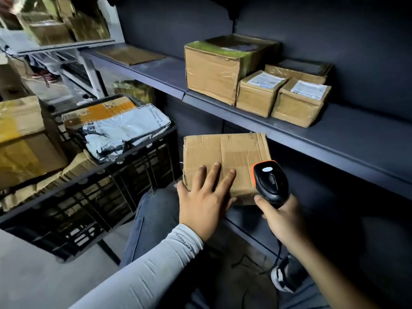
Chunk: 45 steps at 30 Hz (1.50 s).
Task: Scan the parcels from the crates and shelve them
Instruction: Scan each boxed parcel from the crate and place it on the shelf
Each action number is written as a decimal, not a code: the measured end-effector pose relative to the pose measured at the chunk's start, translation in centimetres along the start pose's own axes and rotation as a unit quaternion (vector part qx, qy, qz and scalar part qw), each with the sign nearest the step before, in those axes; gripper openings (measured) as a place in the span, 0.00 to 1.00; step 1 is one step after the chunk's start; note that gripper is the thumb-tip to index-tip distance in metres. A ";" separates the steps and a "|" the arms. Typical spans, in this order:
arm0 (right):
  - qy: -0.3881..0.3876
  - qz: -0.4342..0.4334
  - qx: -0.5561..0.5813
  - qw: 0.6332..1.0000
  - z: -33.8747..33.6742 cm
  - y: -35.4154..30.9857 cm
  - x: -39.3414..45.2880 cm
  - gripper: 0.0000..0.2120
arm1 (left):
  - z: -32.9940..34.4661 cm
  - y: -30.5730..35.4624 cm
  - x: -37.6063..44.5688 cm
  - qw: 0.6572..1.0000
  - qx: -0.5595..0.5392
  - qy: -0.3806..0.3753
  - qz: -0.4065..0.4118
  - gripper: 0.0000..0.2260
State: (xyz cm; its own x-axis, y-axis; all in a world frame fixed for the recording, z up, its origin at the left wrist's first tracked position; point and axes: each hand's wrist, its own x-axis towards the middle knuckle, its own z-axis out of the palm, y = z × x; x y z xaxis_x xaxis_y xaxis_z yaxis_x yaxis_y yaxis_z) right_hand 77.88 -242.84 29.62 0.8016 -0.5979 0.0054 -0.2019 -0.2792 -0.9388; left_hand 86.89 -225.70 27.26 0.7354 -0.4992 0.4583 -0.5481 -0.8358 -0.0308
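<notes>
Nearest the camera, I am reaching both arms forward: my left hand (204,205), in a grey sleeve (142,270), is lying with fingers straight and spread on the top face of a flat cardboard parcel (225,157), the thumb sitting at its near left corner, while my right hand (282,220) is curling round the grip of a black scanner with an orange edge (268,180). The scanner's head is hovering over the parcel's near right corner, and its cable (278,253) is hanging down below my wrist. The parcel is lying just in front of the lower edge of the dark shelf (334,139), above my knee in blue jeans (153,210); I cannot tell whether it is resting on the knee. To my left, a black plastic crate (100,192) is holding a white plastic mailer (124,128) lying on a box with orange tape (98,112), with further cardboard boxes (20,139) beside them. Farther back, on the shelf, one large taped box (214,72) is standing with two small labelled boxes (258,94) (299,103) touching side by side just to its right, a flatter box (296,71) behind those. At the far left, a flat brown packet (131,54) is lying on the shelf, and blurred boxes (51,30) are sitting on a pale rack beyond.
</notes>
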 end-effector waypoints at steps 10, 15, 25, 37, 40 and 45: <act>-0.013 0.054 -0.028 0.998 0.8 5.6 1.9 0.18 | 6.6 -0.1 0.0 0.958 -0.269 -0.066 -0.069 0.36; 0.059 0.077 0.037 0.995 0.0 5.7 2.2 0.05 | 6.9 -0.8 1.2 0.646 -0.712 -0.033 -0.274 0.30; 0.071 0.123 0.079 0.987 -0.3 7.0 3.7 0.06 | 6.8 -4.9 1.8 0.396 -0.772 -0.215 -0.448 0.33; 0.091 0.240 0.163 0.953 -1.4 7.7 5.5 0.29 | 6.7 -5.5 1.4 0.420 -0.745 -0.235 -0.462 0.33; 0.064 0.254 0.137 0.955 -1.6 7.7 5.5 0.23 | 6.9 -5.4 1.4 0.423 -0.746 -0.236 -0.456 0.29; 0.038 0.272 0.115 0.955 -2.0 8.4 5.7 0.15 | 7.1 -5.5 1.3 0.439 -0.737 -0.215 -0.466 0.25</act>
State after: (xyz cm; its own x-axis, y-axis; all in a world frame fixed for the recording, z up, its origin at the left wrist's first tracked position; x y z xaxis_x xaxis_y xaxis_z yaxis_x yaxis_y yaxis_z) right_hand 79.66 -250.10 22.40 0.5688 -0.6624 -0.4875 -0.4405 0.2553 -0.8607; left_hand 93.72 -223.36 21.72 0.7470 -0.3598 -0.5591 0.6427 0.1754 0.7458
